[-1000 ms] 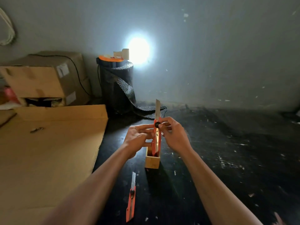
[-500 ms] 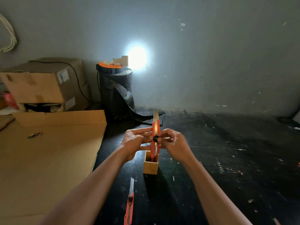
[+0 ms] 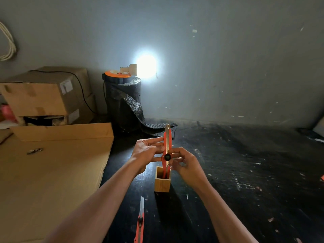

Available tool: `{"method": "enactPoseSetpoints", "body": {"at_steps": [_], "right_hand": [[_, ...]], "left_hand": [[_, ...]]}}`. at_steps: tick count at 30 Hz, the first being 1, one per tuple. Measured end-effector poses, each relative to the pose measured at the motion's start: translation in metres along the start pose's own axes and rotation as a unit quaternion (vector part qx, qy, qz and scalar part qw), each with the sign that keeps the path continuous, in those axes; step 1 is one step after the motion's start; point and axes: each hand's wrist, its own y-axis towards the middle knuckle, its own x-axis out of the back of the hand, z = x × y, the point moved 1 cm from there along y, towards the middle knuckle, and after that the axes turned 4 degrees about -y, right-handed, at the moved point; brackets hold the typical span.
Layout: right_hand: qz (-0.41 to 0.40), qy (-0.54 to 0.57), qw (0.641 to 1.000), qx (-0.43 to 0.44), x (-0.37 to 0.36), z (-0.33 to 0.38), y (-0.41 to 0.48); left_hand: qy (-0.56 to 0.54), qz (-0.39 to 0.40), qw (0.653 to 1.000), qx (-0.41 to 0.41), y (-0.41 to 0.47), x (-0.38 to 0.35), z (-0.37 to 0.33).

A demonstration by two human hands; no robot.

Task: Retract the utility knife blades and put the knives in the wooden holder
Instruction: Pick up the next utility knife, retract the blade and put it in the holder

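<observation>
An orange utility knife [image 3: 166, 146] stands upright with its lower end inside the small wooden holder [image 3: 162, 185] on the black floor. Only a short tip of blade shows at its top. My left hand [image 3: 148, 153] pinches the knife's body from the left. My right hand [image 3: 185, 163] holds it from the right, fingers at the black slider knob. A second orange knife [image 3: 140, 223] lies flat in front of the holder with its blade extended.
A large flat cardboard sheet [image 3: 49, 172] covers the left side. Cardboard boxes [image 3: 43, 95] stand behind it. A black roll [image 3: 124, 100] with an orange reel on top stands at the wall beside a bright light. A small metal piece [image 3: 34, 151] lies on the cardboard.
The blade of the held knife has slid down into the handle, from long to a short tip. The slider knob and my right fingers moved down with it.
</observation>
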Motion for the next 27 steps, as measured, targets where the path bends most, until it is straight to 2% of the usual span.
{"method": "enactPoseSetpoints", "body": {"at_steps": [12, 16, 27], "right_hand": [[-0.035, -0.042, 0.998, 0.019, -0.004, 0.014, 0.001], [-0.068, -0.011, 0.998, 0.008, -0.006, 0.015, 0.002], [-0.053, -0.026, 0.998, 0.020, -0.007, 0.017, 0.001]], "left_hand": [[-0.003, 0.005, 1.000, -0.023, 0.003, -0.001, -0.009], [0.010, 0.005, 0.999, -0.032, 0.003, -0.002, -0.009], [0.024, 0.013, 0.999, -0.041, 0.004, -0.005, -0.012]]}}
